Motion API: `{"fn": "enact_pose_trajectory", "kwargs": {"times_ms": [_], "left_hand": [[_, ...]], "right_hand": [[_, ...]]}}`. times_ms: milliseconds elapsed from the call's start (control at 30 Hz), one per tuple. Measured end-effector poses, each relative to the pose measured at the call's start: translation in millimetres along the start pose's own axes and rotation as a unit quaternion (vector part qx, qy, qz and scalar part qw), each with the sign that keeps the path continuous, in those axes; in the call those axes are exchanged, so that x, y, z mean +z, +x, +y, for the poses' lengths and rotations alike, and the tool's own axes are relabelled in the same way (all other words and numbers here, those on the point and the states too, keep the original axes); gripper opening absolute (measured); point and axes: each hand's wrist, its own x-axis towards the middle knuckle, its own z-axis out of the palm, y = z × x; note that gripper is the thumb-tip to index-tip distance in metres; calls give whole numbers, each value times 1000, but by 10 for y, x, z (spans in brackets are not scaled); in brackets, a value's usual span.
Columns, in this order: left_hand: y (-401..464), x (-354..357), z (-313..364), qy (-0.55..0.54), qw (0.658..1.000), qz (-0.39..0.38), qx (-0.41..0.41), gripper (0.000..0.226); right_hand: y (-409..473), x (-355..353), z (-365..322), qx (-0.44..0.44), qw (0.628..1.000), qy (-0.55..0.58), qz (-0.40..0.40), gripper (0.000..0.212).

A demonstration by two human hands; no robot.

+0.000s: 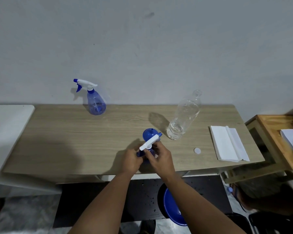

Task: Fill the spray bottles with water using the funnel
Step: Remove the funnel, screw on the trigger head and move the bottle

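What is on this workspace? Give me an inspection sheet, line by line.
Surface: wooden table, dry where visible.
Job's things: near spray bottle held in both hands; blue funnel behind it; far spray bottle capped, by the wall; clear water bottle uncapped, little water left.
Clutter: white cap; folded paper towels.
Hands: left hand and right hand grip the near spray bottle.
Cables: nothing seen.
Surroundings: blue basin below; side stand at right.

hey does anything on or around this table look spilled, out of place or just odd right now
Mostly tidy. Droplets speckle the dark mat below the table's near edge, next to the blue basin, so some water looks spilled. The clear water bottle stands uncapped, its white cap lying loose on the table.
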Motion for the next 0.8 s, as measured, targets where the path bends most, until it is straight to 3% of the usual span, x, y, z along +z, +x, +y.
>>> {"fn": "enact_pose_trajectory", "kwargs": {"times_ms": [67, 200, 367, 533, 800], "left_hand": [[-9, 4, 8, 10, 1000, 4, -4, 8], [-45, 6, 61, 7, 1000, 8, 12, 29], [-35, 32, 67, 23, 1000, 20, -4, 18], [-8, 71, 40, 32, 999, 40, -16, 12], [-44, 151, 45, 73, 996, 59, -12, 11]], "right_hand": [[23, -1, -24, 56, 998, 22, 15, 30], [0, 20, -33, 1, 1000, 10, -4, 20], [82, 60, -59, 72, 997, 24, 13, 28], [48, 104, -16, 33, 999, 8, 12, 8], [70, 141, -47, 110, 991, 59, 45, 20]]}}
